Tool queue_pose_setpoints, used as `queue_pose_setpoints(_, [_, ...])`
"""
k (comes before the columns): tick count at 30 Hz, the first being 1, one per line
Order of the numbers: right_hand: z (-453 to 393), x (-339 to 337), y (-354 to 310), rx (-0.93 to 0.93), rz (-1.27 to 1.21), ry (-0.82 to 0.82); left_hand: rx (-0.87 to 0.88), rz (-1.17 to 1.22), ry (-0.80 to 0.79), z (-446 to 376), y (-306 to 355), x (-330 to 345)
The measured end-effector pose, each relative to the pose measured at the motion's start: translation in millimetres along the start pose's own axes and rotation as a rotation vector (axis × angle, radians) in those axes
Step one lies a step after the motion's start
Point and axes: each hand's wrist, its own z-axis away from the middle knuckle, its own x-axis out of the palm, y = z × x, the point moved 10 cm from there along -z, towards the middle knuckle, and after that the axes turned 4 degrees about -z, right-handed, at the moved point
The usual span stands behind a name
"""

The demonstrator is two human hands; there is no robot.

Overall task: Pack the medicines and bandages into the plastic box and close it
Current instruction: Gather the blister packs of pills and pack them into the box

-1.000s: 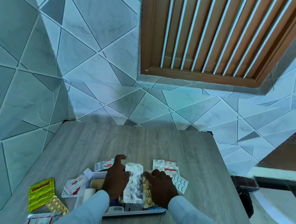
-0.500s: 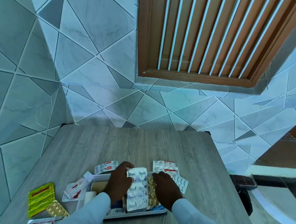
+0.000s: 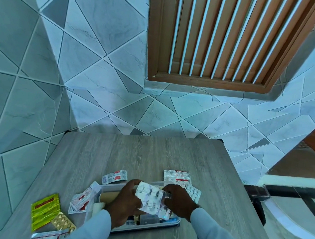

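Note:
A clear plastic box (image 3: 110, 187) sits open near the front edge of the grey wooden table (image 3: 150, 156), with packs inside it. Over the box, my left hand (image 3: 126, 202) and my right hand (image 3: 178, 201) both hold a silver blister strip (image 3: 152, 198), tilted across the box. Loose medicine strips lie around: a red-and-white one (image 3: 114, 176) behind the box, another (image 3: 177, 177) at the back right, a white-pill blister (image 3: 193, 192) to the right, a pack (image 3: 82, 199) leaning on the left wall, a yellow sachet (image 3: 44, 211) and a gold blister (image 3: 63, 223) at the left.
Another strip (image 3: 50, 235) lies at the table's bottom left corner. A tiled wall stands behind and to the left of the table. A brown slatted window (image 3: 222, 40) is above. The table's right edge drops to a tiled floor with a dark frame (image 3: 258, 199).
The silver strip lay lengthwise between my hands over the box; now both hands hold it tilted, and it has lifted slightly. The head view has shifted a little.

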Motion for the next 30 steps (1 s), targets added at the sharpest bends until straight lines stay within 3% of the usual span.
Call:
queue_pose_setpoints(4, [-1, 3, -8, -0.057, 0.178, -0.054, 0.211, -0.781, 0.201, 3, 17, -16])
queue_pose_setpoints(7, [-6, 5, -12, -0.06, 0.275, -0.096, 0.252, -1.026, 0.406, 4, 22, -35])
queue_pose_setpoints(11, [-12, 10, -30, -0.134, 0.523, -0.046, 0.19, -1.045, 0.328, -9, 13, -38])
queue_pose_setpoints(14, [-13, 10, -38, -0.154, 0.537, -0.004, 0.153, -1.044, 0.307, -14, 13, -39])
queue_pose_setpoints(22, [2, 6, -8, -0.004, 0.359, 0.019, 0.135, -0.924, 0.243, -16, -1, -46])
queue_pose_setpoints(25, [8, 2, 1, 0.103, 0.18, 0.032, 0.135, -0.841, 0.226, -19, -1, -47])
queue_pose_setpoints(30, [8, -28, -13, 0.082, -0.034, 0.218, 0.167, -0.697, 0.129, -24, 14, -51])
